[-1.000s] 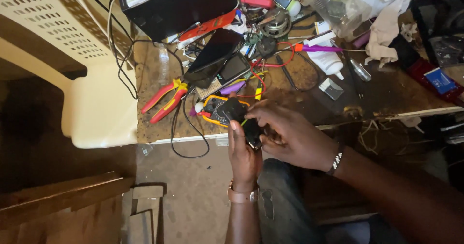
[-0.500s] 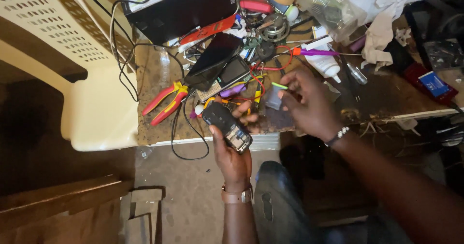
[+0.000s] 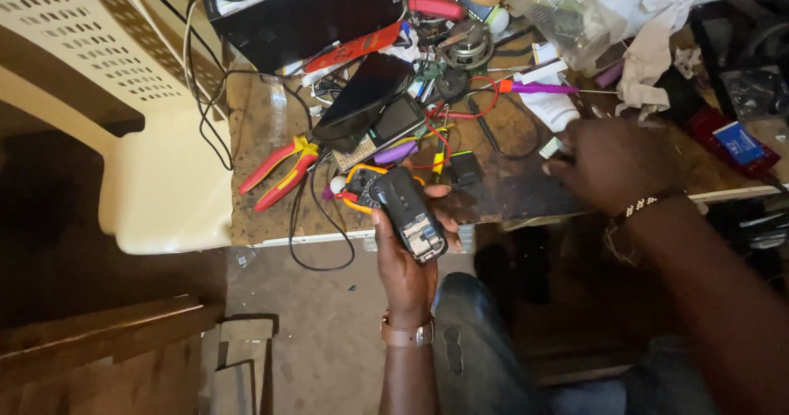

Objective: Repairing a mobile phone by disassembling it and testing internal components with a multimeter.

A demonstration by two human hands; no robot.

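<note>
My left hand grips a small dark mobile phone with its back cover off, held over the front edge of the worn workbench. A watch sits on that wrist. My right hand is off to the right, palm down on the bench, with its fingertips close to a small white piece. The back of the hand hides whatever lies under the fingers. A small black block lies on the bench between the two hands.
Red and yellow pliers, a black box, a dark phone, a keypad phone, a purple-handled screwdriver, loose wires, a plastic bottle and a white cloth crowd the bench. A cream plastic chair stands left.
My right hand has left the phone and moved right across the bench, carrying off a small grey piece. My left hand keeps hold of the opened phone.
</note>
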